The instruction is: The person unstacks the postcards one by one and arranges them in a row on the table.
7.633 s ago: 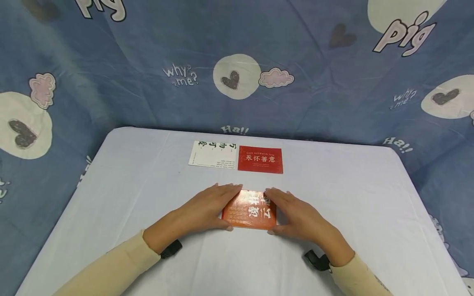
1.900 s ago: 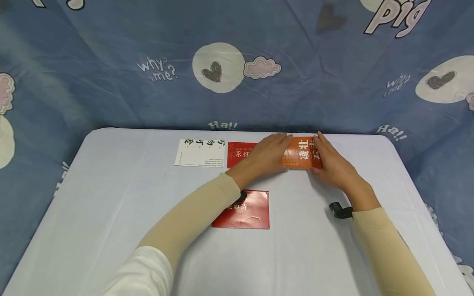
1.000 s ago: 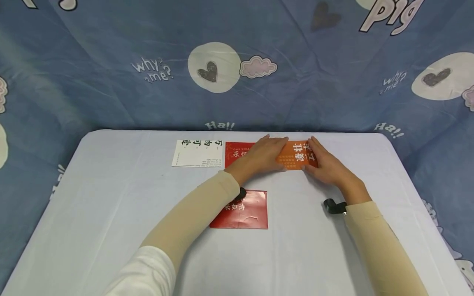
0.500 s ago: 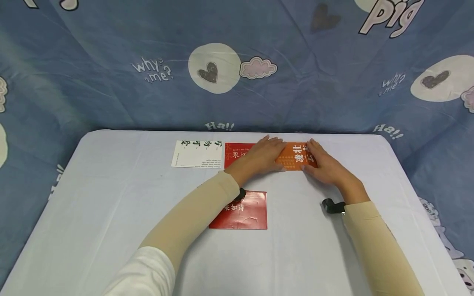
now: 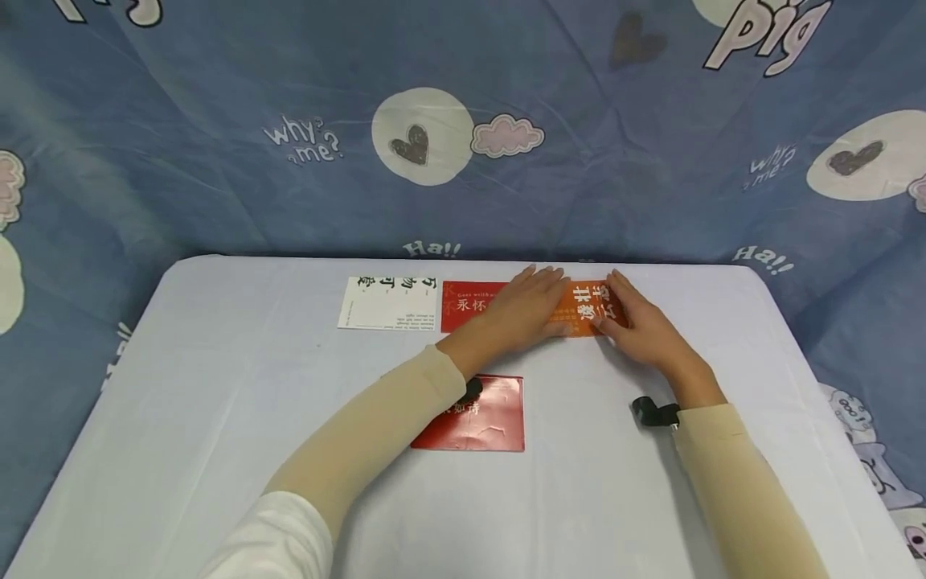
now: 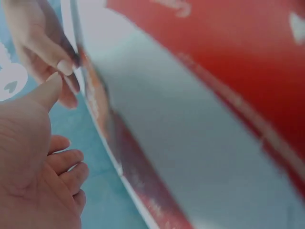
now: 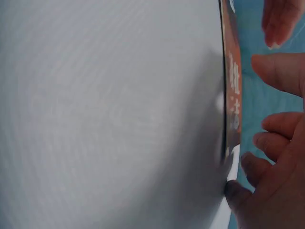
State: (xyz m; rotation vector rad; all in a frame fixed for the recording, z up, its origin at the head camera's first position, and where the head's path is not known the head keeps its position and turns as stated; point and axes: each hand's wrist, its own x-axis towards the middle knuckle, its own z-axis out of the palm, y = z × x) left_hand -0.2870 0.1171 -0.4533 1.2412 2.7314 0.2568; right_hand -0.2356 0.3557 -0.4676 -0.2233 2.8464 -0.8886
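An orange card with white characters [image 5: 583,301] lies flat at the right end of a row near the table's back edge. Its left part is hidden by my left hand [image 5: 522,312], whose relaxed fingers lie over it and over the right part of a red card [image 5: 463,304]. At the orange card's right side is my right hand [image 5: 644,328], thumb and forefinger spread at its near and far edges. Both wrist views show loosely bent fingers; whether they touch the card cannot be told. Leftmost in the row is a white card with dark characters [image 5: 387,305].
A glossy red card or packet [image 5: 486,422] lies nearer on the white-covered table [image 5: 608,498], partly under my left forearm. Behind the table hangs a blue patterned cloth [image 5: 289,205]. A dark wrist camera [image 5: 653,412] sits below my right wrist.
The orange card has gone from the table's middle to the back row, right of the red card, uncovering the glossy red one. Over the last second my hands have shifted only slightly.
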